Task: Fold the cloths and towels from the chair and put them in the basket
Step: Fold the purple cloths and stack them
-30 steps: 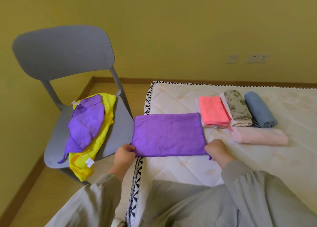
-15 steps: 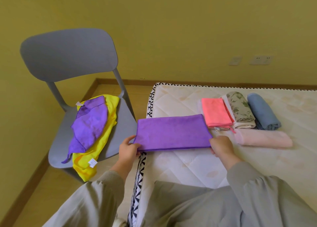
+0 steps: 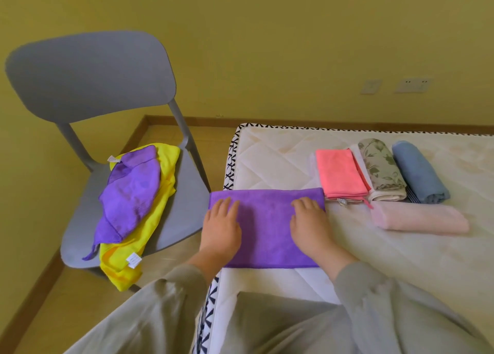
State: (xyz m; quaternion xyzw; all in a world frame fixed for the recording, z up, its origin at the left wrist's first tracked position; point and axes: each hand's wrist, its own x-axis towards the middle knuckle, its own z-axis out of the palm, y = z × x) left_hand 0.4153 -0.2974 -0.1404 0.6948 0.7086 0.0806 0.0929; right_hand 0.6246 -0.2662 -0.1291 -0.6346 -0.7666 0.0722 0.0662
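Observation:
A purple cloth [image 3: 264, 225] lies folded in half on the near left corner of the mattress [image 3: 267, 155]. My left hand [image 3: 222, 228] presses flat on its left part, and my right hand [image 3: 310, 225] presses flat on its right part, fingers straight. On the grey chair [image 3: 184, 193] to the left lie a crumpled purple cloth [image 3: 131, 193] and a yellow cloth [image 3: 149, 220] under it. No basket is in view.
Folded items sit on the mattress to the right: a coral cloth [image 3: 339, 174], a floral roll [image 3: 379, 166], a blue roll [image 3: 419, 174] and a pale pink towel [image 3: 419, 217]. A yellow wall stands behind, and wooden floor lies between chair and mattress.
Both hands carried the near edge of the purple cloth over to the far edge, folding it in half, then let go and now lie flat on top of it.

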